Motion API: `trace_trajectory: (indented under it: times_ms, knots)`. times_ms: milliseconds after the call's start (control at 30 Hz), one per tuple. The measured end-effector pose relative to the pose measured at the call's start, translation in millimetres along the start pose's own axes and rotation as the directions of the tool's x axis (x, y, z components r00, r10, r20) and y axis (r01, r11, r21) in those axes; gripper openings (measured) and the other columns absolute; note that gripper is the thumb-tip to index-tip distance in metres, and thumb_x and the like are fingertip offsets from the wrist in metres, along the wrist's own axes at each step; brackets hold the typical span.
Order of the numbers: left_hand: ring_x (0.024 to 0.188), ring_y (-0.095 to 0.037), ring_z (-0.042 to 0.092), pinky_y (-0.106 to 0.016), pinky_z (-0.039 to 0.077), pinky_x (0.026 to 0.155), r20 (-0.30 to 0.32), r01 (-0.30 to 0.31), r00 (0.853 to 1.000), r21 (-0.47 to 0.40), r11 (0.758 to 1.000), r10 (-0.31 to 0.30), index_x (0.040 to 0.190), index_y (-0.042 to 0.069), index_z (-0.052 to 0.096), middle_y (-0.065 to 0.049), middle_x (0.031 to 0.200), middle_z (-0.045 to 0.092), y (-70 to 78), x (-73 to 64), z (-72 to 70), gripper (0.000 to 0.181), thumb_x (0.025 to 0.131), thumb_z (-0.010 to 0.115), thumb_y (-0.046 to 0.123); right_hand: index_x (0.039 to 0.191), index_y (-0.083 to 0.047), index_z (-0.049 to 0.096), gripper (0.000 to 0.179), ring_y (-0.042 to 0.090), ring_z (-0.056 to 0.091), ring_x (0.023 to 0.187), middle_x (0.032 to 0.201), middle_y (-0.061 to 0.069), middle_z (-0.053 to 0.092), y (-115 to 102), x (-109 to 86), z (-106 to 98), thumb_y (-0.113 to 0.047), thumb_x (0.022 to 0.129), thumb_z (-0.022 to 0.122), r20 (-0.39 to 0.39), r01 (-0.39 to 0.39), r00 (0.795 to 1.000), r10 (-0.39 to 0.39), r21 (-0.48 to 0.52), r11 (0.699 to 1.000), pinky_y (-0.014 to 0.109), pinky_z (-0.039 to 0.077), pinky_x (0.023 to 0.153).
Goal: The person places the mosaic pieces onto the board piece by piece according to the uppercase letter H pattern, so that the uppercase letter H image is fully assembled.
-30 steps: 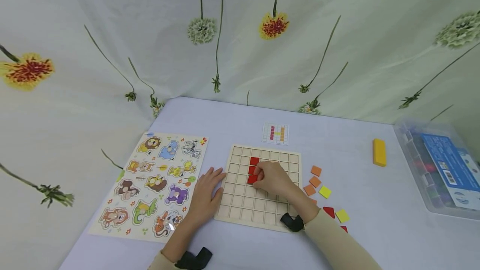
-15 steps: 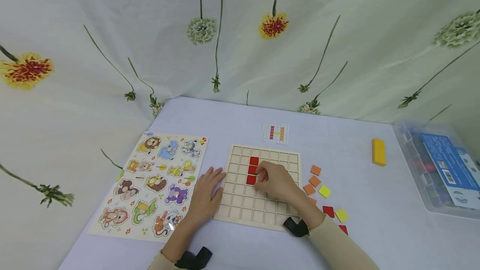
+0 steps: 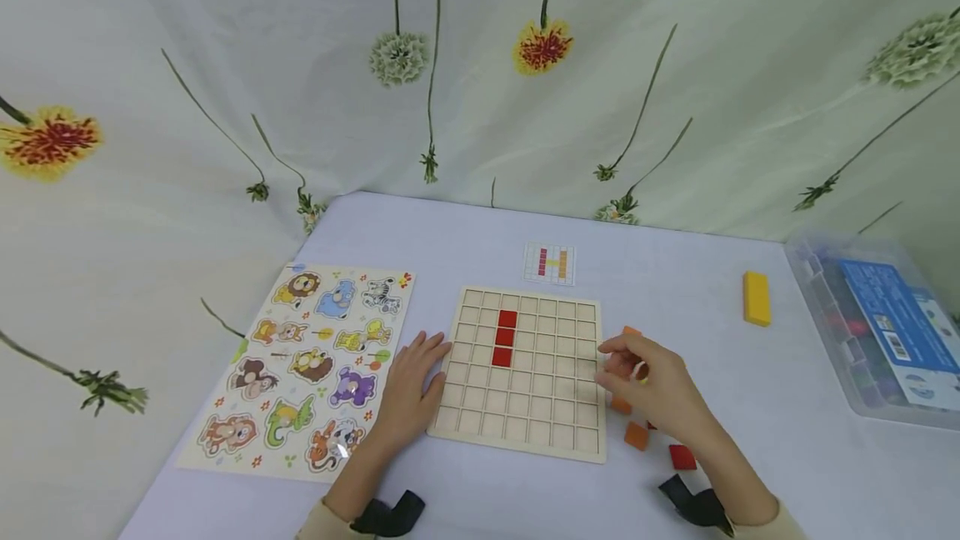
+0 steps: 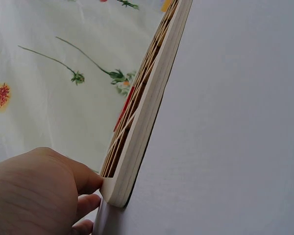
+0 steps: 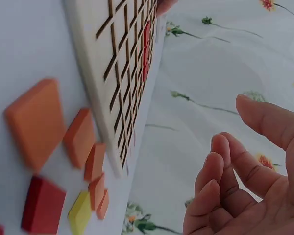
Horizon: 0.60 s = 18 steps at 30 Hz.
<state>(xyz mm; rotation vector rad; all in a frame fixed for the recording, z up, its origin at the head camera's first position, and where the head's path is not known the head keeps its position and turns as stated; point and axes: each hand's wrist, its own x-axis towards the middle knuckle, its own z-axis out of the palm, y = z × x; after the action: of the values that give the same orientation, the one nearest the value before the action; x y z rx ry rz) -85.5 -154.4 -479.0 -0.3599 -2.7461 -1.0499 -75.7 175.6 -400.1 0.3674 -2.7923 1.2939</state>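
A square wooden grid board (image 3: 517, 407) lies on the cloth, with three red square tiles (image 3: 505, 337) in a column in its upper left part. My left hand (image 3: 408, 394) rests flat at the board's left edge, fingers straight; in the left wrist view its thumb is right at the board's edge. Over the loose tiles at the board's right side hovers my right hand (image 3: 656, 386), partly covering them. Its thumb and fingers are apart with nothing between them in the right wrist view. Orange tiles (image 5: 36, 125), red tiles (image 5: 44, 205) and a yellow tile (image 5: 80, 213) lie below it.
A small pattern card (image 3: 550, 263) lies beyond the board. To the left is a animal puzzle sheet (image 3: 322, 394). A yellow block (image 3: 757, 298) and a clear plastic box (image 3: 840, 340) stand at the right. Flowered cloth (image 3: 465, 123) hangs behind.
My right hand has left the red tiles on the board and moved right, over the loose tiles. Some loose tiles appear shifted. My left hand has stayed in place.
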Motion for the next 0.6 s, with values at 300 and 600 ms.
trace_trajectory:
  times_ms: [300, 600]
  knots:
    - [0.144, -0.040, 0.031, -0.059, 0.018, 0.118, 0.001, 0.005, 1.000, 0.001, 1.000, -0.005, 0.134, 0.003, 0.056, -0.016, 0.146, 0.049, 0.1, 0.6, -0.6, 0.043, 0.091, 0.057, 0.002, 0.116, -0.010, 0.065, 0.037, 0.006, 0.053, 0.081, 0.093, 0.001, 0.063, 31.8, -33.6, -30.6, -0.015, 0.082, 0.078, -0.055, -0.129, 0.991, 0.124, -0.083, 0.988, 0.019, 0.049, 0.073]
    - [0.144, -0.040, 0.031, -0.059, 0.018, 0.118, 0.002, 0.005, 1.000, -0.018, 1.000, -0.005, 0.134, 0.002, 0.056, -0.017, 0.147, 0.049, 2.0, -0.8, -0.8, 0.043, 0.091, 0.056, 0.002, 0.121, -0.009, 0.063, 0.044, 0.007, 0.054, 0.085, 0.099, 0.004, 0.063, 58.8, -45.2, -35.3, -0.021, 0.082, 0.079, 0.018, -0.267, 0.963, 0.268, -0.047, 0.963, 0.020, 0.048, 0.075]
